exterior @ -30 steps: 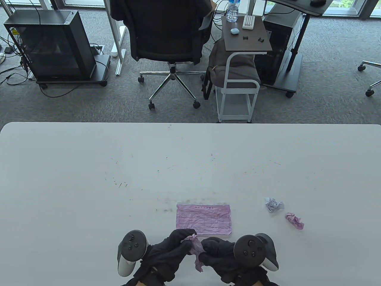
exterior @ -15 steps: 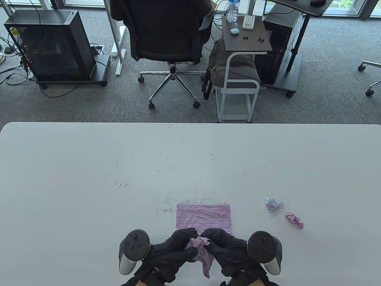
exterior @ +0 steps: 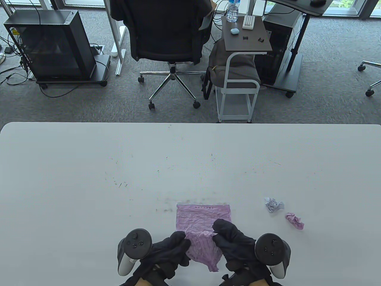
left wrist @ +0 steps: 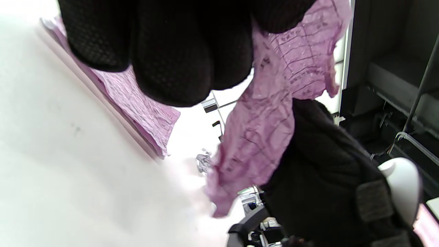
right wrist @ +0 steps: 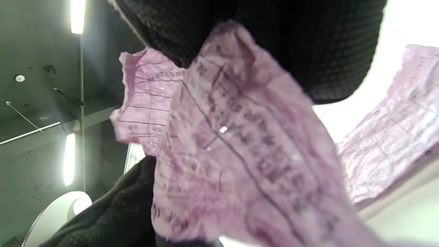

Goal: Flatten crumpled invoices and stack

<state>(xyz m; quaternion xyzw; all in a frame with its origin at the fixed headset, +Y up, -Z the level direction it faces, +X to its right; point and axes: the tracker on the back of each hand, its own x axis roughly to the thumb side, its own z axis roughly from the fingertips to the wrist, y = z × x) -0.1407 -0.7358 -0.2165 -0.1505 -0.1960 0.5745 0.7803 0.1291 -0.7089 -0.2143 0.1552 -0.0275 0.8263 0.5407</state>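
Pinching a half-opened pink invoice point(exterior: 204, 249) between them, the left hand point(exterior: 166, 251) and right hand point(exterior: 233, 242) are holding it up just above the worktop point(exterior: 89, 178) near its front edge, fingers curled onto the paper's left and right edges. A flattened pink invoice point(exterior: 202, 215) is lying flat just beyond them. Off toward the right, a crumpled white ball point(exterior: 273, 204) and a crumpled pink ball point(exterior: 294, 220) are sitting near each other.
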